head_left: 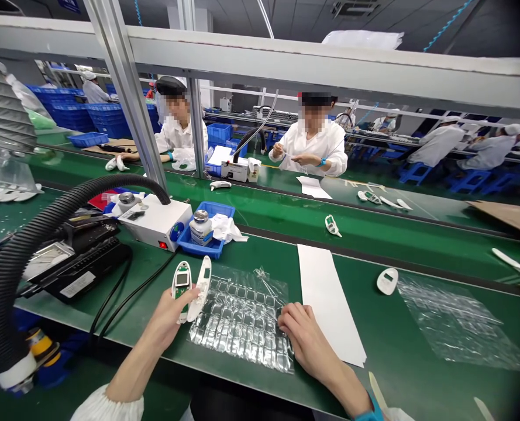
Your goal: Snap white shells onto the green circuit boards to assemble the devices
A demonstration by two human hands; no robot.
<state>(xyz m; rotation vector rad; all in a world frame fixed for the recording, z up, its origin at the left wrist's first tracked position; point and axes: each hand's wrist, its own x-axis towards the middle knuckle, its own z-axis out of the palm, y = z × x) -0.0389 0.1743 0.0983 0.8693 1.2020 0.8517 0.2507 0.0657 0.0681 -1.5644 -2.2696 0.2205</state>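
Note:
My left hand (165, 313) is closed around two white plastic casing halves. One is a casing half with a green circuit board and small screen (182, 283); beside it, under my thumb, is a bare white casing half with a window (203, 286). A clear plastic sheet with rows of square pieces (242, 321) lies flat on the bench between my hands. At its right edge, my right hand (301, 333) touches the sheet with curled fingers. Its fingertips are hidden, so I cannot see what they pinch. Thin clear strips (268, 280) lie on the sheet's far part.
Right of the sheet lies white paper (327, 298), then a white casing (387, 281) and clear film (457, 321). A blue tray (222, 211) holds a bottle (201, 227). A black hose (66, 204) arches at left. A casing (332, 225) sits on the green belt (281, 213). Two co-workers sit opposite.

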